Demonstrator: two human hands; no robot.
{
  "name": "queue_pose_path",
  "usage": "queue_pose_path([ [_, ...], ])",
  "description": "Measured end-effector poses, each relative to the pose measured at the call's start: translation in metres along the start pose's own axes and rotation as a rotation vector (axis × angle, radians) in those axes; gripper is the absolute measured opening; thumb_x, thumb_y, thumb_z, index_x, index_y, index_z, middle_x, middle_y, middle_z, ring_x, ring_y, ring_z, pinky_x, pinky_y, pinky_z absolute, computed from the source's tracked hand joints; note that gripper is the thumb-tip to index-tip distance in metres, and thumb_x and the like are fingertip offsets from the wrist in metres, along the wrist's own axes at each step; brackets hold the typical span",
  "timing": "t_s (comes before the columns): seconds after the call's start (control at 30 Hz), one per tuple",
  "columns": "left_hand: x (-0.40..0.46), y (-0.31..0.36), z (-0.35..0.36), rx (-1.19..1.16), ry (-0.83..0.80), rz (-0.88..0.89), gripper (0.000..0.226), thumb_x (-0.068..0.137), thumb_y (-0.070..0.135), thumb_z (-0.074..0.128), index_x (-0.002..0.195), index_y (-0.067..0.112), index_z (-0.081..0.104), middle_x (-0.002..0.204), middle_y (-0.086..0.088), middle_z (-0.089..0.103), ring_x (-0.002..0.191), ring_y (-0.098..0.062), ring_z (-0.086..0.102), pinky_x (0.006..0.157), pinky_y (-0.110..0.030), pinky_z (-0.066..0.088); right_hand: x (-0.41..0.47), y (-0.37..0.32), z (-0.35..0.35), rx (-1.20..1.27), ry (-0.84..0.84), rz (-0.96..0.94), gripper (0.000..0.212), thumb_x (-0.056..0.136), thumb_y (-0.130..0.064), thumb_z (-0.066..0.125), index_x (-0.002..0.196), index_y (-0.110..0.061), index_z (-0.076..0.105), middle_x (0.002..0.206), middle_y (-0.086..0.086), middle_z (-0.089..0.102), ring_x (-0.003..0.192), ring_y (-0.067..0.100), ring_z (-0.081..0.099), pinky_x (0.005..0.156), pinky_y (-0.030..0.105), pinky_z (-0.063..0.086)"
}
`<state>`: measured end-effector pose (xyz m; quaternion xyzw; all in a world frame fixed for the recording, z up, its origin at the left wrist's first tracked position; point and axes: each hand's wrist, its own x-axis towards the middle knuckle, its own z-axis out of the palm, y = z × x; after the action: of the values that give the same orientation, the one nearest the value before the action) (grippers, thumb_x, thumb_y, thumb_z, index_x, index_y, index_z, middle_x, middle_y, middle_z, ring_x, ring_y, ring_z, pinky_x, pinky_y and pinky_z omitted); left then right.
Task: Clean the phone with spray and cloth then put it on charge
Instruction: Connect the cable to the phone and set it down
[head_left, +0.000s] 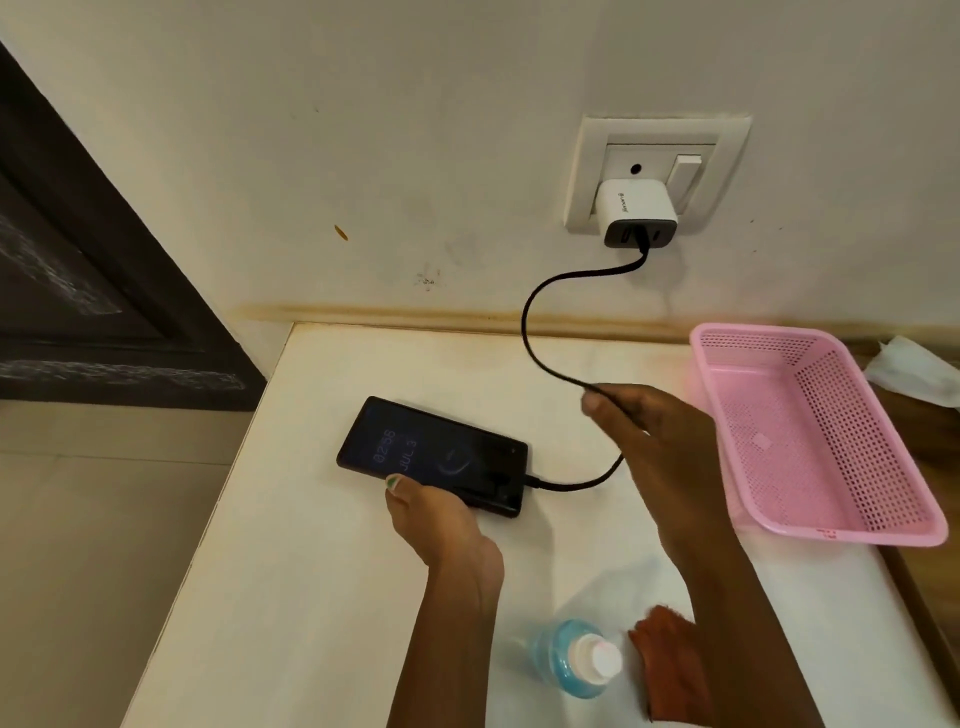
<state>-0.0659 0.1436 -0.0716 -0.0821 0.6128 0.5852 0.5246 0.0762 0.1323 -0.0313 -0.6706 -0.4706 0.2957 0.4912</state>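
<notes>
A smooth, cream-white bench (322, 571) with a squared edge stands against a pale, scuffed wall (415, 130); a yellowish stain runs along the joint where they meet. To the left are a dark panelled door (78, 286) and beige floor tiles.

A white socket plate (657, 171) on the wall carries a boxy white charger (636, 210) with a dark face. From it a thin black cable (530, 332) loops down and runs to the phone (434, 454).

The phone, a flat glossy black slab, lies screen up on the bench near its left edge. Its long axis runs from far left to near right, the cable plugged into its right end; the lit screen shows a clock and date.

The left hand (434, 514) grips the phone's near edge, thumb on the screen. The right hand (654, 441) pinches the cable between thumb and fingers above the bench.

A pink perforated plastic basket (914, 525) sits at the right. At the near edge stand a clear bottle (574, 657) of blue liquid with a white cap, and a rust-coloured cloth (660, 654) beside it, partly hidden by the right arm.
</notes>
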Motion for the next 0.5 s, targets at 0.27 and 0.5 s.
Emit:
queue_pose_path([
  [0.27, -0.003, 0.0, 0.002, 0.0, 0.054, 0.003, 0.037, 0.102, 0.027, 0.034, 0.137, 0.017, 0.041, 0.135, -0.011, 0.049, 0.122, -0.03, 0.048, 0.107, -0.045, 0.04, 0.0, 0.034, -0.016, -0.03, 0.415, 0.266, 0.025, 0.089, -0.026, 0.06, 0.076, -0.006, 0.069, 0.074, 0.016, 0.067, 0.075, 0.036, 0.063, 0.08, 0.055, 0.052],
  [0.5, -0.001, -0.002, 0.0, 0.068, 0.067, 0.002, 0.039, 0.101, 0.028, 0.034, 0.137, 0.014, 0.041, 0.135, -0.014, 0.05, 0.12, -0.033, 0.051, 0.106, -0.046, 0.041, -0.006, 0.042, -0.01, -0.41, 0.425, 0.21, 0.033, 0.093, -0.022, 0.054, 0.068, -0.003, 0.062, 0.066, 0.016, 0.062, 0.051, 0.016, 0.046, 0.052, 0.02, 0.033],
])
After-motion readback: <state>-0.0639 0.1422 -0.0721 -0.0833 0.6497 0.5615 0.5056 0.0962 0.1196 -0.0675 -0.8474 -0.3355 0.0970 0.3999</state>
